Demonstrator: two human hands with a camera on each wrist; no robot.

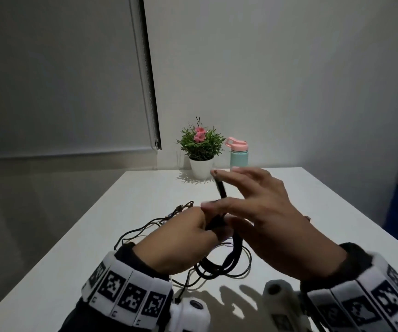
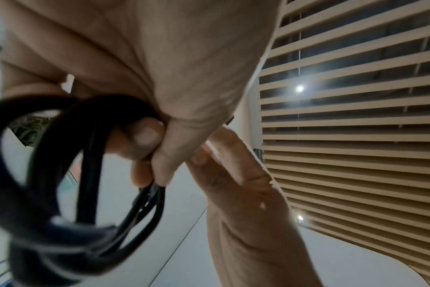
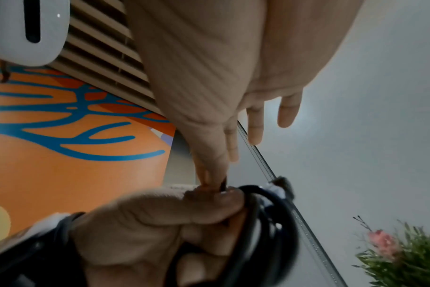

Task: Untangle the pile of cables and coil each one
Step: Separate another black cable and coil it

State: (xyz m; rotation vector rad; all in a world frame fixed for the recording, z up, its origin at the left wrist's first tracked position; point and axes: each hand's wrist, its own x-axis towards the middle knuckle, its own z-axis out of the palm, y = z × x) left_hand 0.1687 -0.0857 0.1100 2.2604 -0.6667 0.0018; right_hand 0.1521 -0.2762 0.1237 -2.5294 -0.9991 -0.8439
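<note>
My left hand (image 1: 190,236) grips a coil of thick black cable (image 1: 232,257) just above the white table; its fingers curl round the loops (image 2: 91,155). My right hand (image 1: 260,209) is against the left one. Its thumb and forefinger pinch the free end of the same cable (image 1: 220,189), which sticks up between them, and its other fingers (image 3: 255,124) are spread straight. In the right wrist view the coil (image 3: 270,211) hangs from the left hand (image 3: 160,223). A tangle of thin black cables (image 1: 145,230) lies on the table under and left of my hands.
A potted plant with pink flowers (image 1: 201,149) and a mint bottle with a pink lid (image 1: 238,153) stand at the table's far edge (image 1: 289,168). A roller blind (image 1: 61,80) hangs at the left. Bare tabletop (image 1: 324,224) lies to the right.
</note>
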